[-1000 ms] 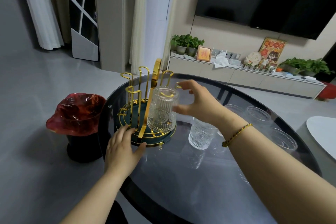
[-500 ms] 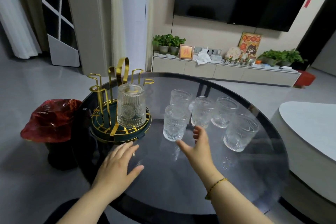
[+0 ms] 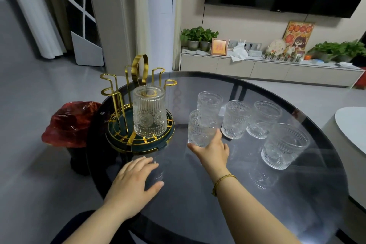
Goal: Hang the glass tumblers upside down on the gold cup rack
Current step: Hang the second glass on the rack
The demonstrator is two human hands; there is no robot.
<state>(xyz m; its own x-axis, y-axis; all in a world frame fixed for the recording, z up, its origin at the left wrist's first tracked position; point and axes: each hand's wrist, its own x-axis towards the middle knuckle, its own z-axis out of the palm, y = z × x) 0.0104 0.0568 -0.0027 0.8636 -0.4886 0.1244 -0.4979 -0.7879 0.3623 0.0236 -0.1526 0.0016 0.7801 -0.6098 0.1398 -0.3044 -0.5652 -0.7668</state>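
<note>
The gold cup rack (image 3: 126, 89) on its dark green round base stands at the left of the dark glass table (image 3: 198, 194). One ribbed glass tumbler (image 3: 149, 113) hangs upside down on a front peg. Several more tumblers stand upright to the right. My right hand (image 3: 213, 149) wraps around the base of the nearest upright tumbler (image 3: 199, 127), which still stands on the table. My left hand (image 3: 134, 182) lies flat on the table in front of the rack, fingers apart, holding nothing.
Upright tumblers (image 3: 235, 119) (image 3: 264, 119) (image 3: 284, 145) (image 3: 210, 103) crowd the table's right half. A red-lined bin (image 3: 69, 123) stands on the floor left of the table. A white tabletop (image 3: 352, 128) lies at the right, a low TV cabinet (image 3: 267, 69) behind.
My right hand left the hung tumbler, swung right and closed around the nearest upright tumbler. My left hand came off the rack base and settled on the table.
</note>
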